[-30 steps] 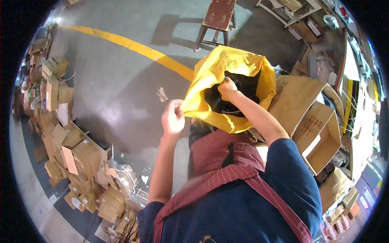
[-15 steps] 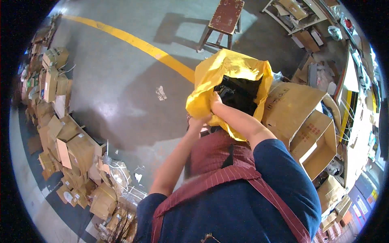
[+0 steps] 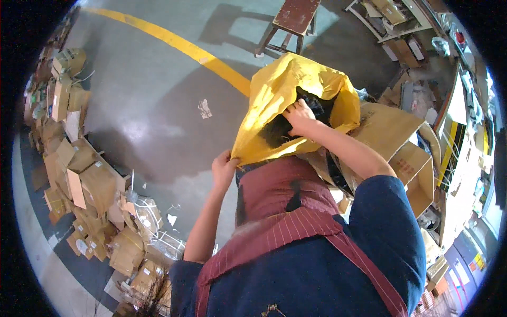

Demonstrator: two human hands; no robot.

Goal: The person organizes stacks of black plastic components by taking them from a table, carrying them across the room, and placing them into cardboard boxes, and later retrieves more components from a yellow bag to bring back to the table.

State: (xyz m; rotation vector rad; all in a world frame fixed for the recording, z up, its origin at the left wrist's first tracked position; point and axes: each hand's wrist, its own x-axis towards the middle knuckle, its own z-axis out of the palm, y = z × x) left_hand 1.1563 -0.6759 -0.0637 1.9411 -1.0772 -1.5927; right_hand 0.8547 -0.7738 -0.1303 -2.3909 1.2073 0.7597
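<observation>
A large yellow bag [image 3: 274, 79] stands in front of me with its mouth facing up toward me. My left hand [image 3: 224, 167] is closed on the near left corner of the bag's rim and pulls it out taut. Inside the mouth, my right hand [image 3: 302, 119] reaches over dark, black contents [image 3: 278, 132], fingers spread and near the inner left wall. What those contents are is too dark to make out.
Just right of the bag lie open cardboard boxes [image 3: 388, 127]. A worn brown stool [image 3: 297, 16] stands beyond it. Piled cartons [image 3: 97, 182] line the left side. A yellow line [image 3: 174, 45] and a paper scrap [image 3: 205, 109] mark the grey floor.
My left hand has moved left and down, stretching the bag's rim outward. My right hand has shifted up and right, off the near left rim and over the dark contents.
</observation>
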